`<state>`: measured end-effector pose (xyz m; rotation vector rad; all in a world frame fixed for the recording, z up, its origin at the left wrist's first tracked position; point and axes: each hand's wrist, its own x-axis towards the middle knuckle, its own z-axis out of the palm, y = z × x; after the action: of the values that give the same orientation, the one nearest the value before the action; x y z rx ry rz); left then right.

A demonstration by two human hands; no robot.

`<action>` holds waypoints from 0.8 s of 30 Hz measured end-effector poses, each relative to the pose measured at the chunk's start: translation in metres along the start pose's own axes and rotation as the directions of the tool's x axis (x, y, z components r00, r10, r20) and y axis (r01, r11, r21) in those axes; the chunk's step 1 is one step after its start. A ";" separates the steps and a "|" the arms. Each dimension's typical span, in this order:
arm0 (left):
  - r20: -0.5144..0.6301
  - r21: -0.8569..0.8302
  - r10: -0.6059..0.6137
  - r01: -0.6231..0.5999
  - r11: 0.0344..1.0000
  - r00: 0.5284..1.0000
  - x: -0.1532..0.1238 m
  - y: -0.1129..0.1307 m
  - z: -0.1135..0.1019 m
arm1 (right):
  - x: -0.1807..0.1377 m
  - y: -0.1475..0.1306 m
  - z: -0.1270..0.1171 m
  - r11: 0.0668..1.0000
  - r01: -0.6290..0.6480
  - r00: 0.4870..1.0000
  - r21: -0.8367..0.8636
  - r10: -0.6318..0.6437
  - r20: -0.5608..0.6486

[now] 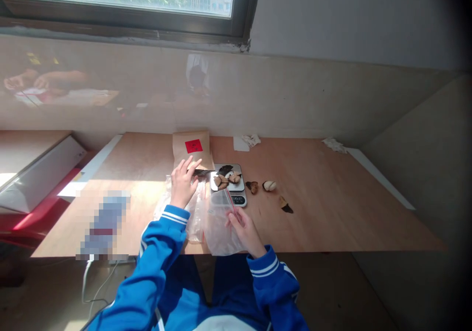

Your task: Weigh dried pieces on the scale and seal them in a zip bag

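My left hand point(183, 181) is over the left side of the scale, its fingers bent around a slim black tool point(202, 172) that tapers toward the pan; its kind is unclear. In my right hand point(245, 227) is the edge of a clear zip bag point(221, 227) with a red seal line, hanging in front of the scale. Dried mushroom pieces point(226, 177), brown, pale and black, lie heaped on the white digital scale point(241, 200). The bag partly hides its lower front. Right of it lie three more pieces, one a brown-black mushroom piece point(252, 187).
Flat clear plastic bags point(195, 223) lie under my left wrist. Behind stands a brown paper pouch point(184, 149) with a red label. Crumpled tissue point(251, 140) lies by the wall, more tissue point(334, 145) farther right. A blurred-out device point(105, 227) with a cable is at left.
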<state>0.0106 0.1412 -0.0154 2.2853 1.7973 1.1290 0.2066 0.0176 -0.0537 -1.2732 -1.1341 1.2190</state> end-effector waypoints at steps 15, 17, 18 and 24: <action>0.088 -0.060 -0.001 0.007 0.998 0.996 -0.030 -0.050 0.000 | -0.017 -0.017 0.011 0.997 0.053 0.966 -0.061 -0.036 0.258; 0.209 -0.121 0.100 -0.076 0.990 0.973 -0.051 -0.042 0.005 | -0.020 -0.022 0.014 0.992 0.084 0.941 -0.091 -0.049 0.335; 0.250 -0.112 0.121 -0.095 0.989 0.961 -0.060 -0.040 0.007 | -0.021 -0.024 0.015 0.990 0.094 0.933 -0.108 -0.050 0.356; 0.200 0.092 0.046 -0.066 0.994 0.979 -0.066 -0.051 0.008 | -0.016 -0.018 0.007 0.989 -0.006 0.982 -0.145 0.033 0.187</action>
<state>-0.0326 0.1050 -0.0781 2.4183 1.7607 0.8021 0.1990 0.0028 -0.0350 -1.2984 -1.3710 1.3136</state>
